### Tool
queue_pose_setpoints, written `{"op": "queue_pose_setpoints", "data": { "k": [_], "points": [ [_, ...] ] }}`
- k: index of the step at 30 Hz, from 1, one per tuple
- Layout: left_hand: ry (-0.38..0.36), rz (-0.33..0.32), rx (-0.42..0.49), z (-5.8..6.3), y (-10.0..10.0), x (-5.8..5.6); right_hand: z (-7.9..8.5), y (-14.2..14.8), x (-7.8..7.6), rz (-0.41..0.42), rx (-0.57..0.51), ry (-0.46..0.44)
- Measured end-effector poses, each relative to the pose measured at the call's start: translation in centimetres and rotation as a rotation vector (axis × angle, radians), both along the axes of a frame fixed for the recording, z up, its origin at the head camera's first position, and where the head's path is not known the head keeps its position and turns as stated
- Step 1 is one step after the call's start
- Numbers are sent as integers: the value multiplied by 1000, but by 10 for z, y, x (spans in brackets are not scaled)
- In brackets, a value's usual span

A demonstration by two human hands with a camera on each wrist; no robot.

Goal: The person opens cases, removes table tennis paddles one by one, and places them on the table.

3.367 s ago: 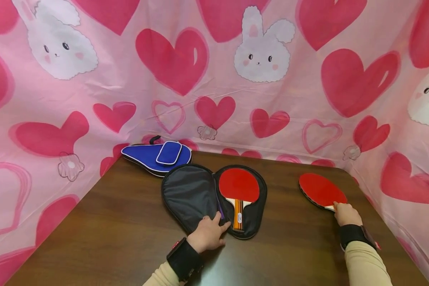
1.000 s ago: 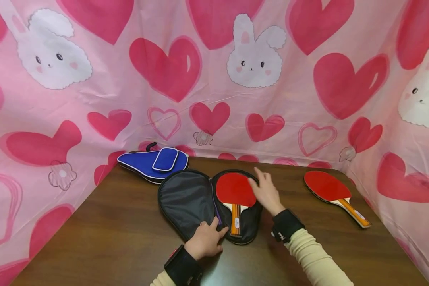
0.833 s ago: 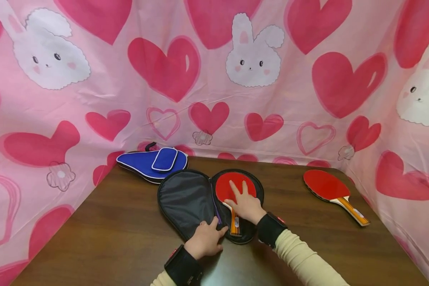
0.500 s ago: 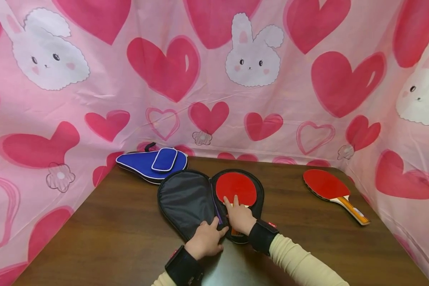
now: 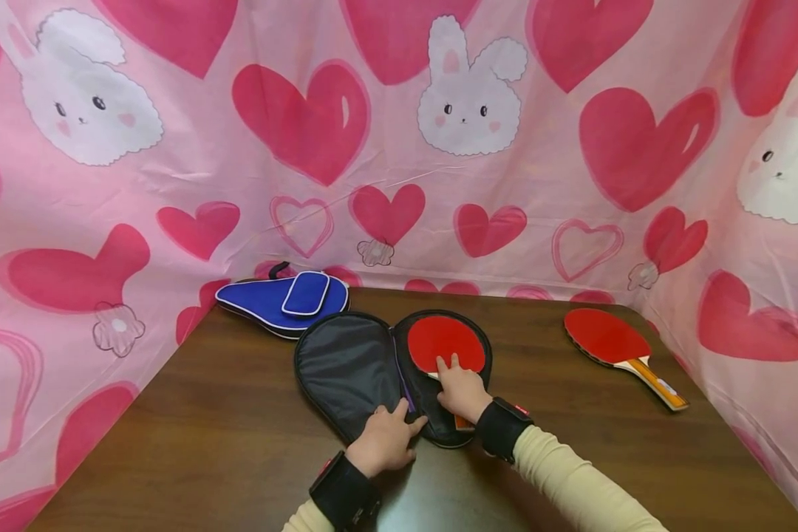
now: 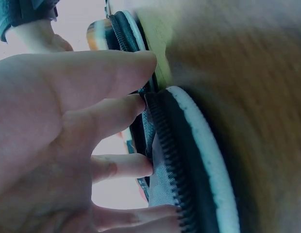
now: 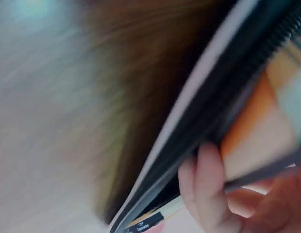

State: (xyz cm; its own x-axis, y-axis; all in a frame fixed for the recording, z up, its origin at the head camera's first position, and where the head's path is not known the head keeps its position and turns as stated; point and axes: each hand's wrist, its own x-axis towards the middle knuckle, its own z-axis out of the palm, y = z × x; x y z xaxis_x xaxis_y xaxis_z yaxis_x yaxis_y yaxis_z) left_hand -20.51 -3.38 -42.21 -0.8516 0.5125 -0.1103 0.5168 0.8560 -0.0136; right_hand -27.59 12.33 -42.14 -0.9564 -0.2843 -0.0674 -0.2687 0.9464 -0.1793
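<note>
A black paddle case (image 5: 346, 369) lies unzipped and spread flat on the table, its two halves side by side. In its right half is a red table tennis paddle (image 5: 442, 340), handle toward me. My right hand (image 5: 464, 395) grips this paddle at the neck, two fingers extended onto the red rubber; most of the handle is hidden beneath the hand. In the right wrist view, fingers (image 7: 209, 179) curl against the orange-striped handle (image 7: 252, 131). My left hand (image 5: 384, 440) rests with spread fingers on the case's near edge by the hinge, fingertips along the zipper (image 6: 165, 141).
A second red paddle (image 5: 605, 336) lies at the right of the wooden table (image 5: 239, 443), handle pointing toward the near right. At the back left sits a blue paddle case (image 5: 259, 295) with a small pocket. A pink heart-patterned cloth (image 5: 386, 162) hangs behind.
My right hand let go of the second paddle at the right, crossed to the case and took hold of the paddle there, which has shifted slightly right. The left hand stays on the case.
</note>
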Motion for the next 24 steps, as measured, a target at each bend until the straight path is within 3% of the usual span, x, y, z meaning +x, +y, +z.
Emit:
{"op": "queue_pose_setpoints", "data": {
  "k": [3,8,13,16,24],
  "points": [
    [-7,2,7,-2,0,0,1,10,2,42,6,74],
    [5,2,4,0,-2,1,0,34,7,215,17,227],
    [13,-2,-3,3,-3,1,-3,58,11,353,48,323],
    [6,-3,3,5,-3,0,-2,70,11,355,22,357],
    [-5,-2,23,4,-1,0,4,113,-2,218,-69,443]
  ]
}}
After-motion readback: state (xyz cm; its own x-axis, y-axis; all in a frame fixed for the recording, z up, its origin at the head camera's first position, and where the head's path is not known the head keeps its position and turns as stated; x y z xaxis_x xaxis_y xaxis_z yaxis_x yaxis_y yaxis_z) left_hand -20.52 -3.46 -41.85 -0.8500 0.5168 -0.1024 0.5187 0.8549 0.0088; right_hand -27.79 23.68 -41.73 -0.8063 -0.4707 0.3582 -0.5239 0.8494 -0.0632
